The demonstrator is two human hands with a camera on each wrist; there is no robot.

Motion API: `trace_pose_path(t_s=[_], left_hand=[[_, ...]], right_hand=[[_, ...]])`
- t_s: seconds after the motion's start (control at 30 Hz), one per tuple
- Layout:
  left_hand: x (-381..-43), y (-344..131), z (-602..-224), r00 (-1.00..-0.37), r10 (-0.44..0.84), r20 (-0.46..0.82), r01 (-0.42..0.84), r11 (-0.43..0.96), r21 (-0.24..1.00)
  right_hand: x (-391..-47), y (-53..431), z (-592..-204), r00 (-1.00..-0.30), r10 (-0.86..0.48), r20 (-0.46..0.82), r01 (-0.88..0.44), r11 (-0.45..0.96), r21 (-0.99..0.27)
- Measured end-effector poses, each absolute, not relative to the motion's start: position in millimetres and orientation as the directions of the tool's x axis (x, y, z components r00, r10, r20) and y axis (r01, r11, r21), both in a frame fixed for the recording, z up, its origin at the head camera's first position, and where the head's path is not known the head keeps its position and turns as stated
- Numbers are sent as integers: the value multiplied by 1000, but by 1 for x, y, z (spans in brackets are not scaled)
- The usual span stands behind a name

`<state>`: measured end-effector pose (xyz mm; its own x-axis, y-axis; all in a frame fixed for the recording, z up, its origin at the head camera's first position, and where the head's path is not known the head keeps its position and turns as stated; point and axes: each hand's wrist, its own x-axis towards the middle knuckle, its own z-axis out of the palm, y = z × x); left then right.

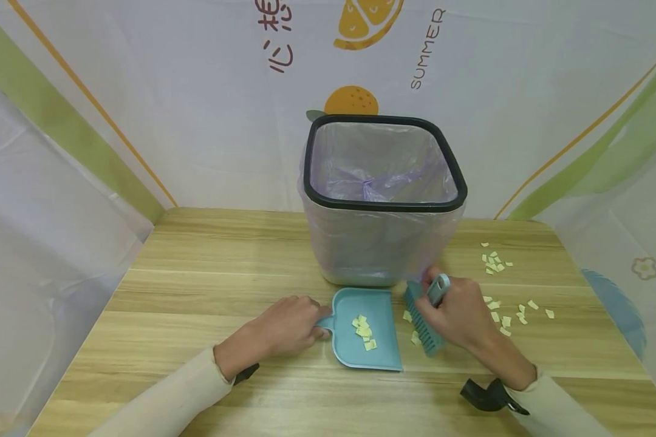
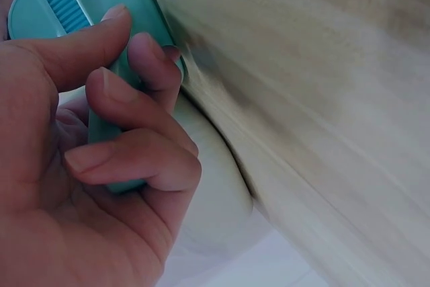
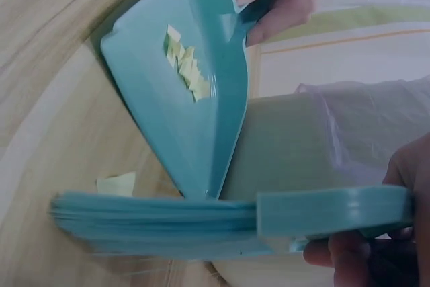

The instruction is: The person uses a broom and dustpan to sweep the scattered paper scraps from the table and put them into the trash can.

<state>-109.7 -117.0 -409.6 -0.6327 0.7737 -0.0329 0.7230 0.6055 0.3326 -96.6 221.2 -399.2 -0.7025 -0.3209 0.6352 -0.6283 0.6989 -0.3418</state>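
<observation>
My left hand (image 1: pixel 295 325) grips the short handle of a blue dustpan (image 1: pixel 379 340), which lies on the table with its straight edge facing right. Several pale yellow paper scraps (image 1: pixel 363 328) lie inside the pan. In the left wrist view, curled fingers (image 2: pixel 144 156) wrap the handle. My right hand (image 1: pixel 461 309) holds a blue hand brush (image 1: pixel 423 321) by its handle, bristles down on the table just right of the pan. Between brush and pan lie a few loose scraps (image 1: pixel 415 337); one scrap (image 3: pixel 117 184) shows beside the bristles in the right wrist view.
A bin (image 1: pixel 382 243) with a black rim and a thin lilac liner stands right behind the dustpan. More paper scraps (image 1: pixel 493 263) are scattered at the right of the wooden table (image 1: pixel 208 273). A printed white cloth (image 1: pixel 197 109) hangs behind and at both sides.
</observation>
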Motion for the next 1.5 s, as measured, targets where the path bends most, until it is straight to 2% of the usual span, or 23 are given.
trace_pose_path(t_s=[0.53,0.83,1.5], left_hand=[[-109,-114,-406,-654,755,-54,699,630,338],[-109,-114,-405,-653,754,-65,698,634,333],[-109,-114,-404,-644,763,-60,712,626,317]], right_hand=[[-88,233,-397,-714,-295,635,-595,734,-328],[-90,224,-404,-680,-301,669,-621,721,-307],[-91,199,-398,-694,-294,658,-652,644,-400]])
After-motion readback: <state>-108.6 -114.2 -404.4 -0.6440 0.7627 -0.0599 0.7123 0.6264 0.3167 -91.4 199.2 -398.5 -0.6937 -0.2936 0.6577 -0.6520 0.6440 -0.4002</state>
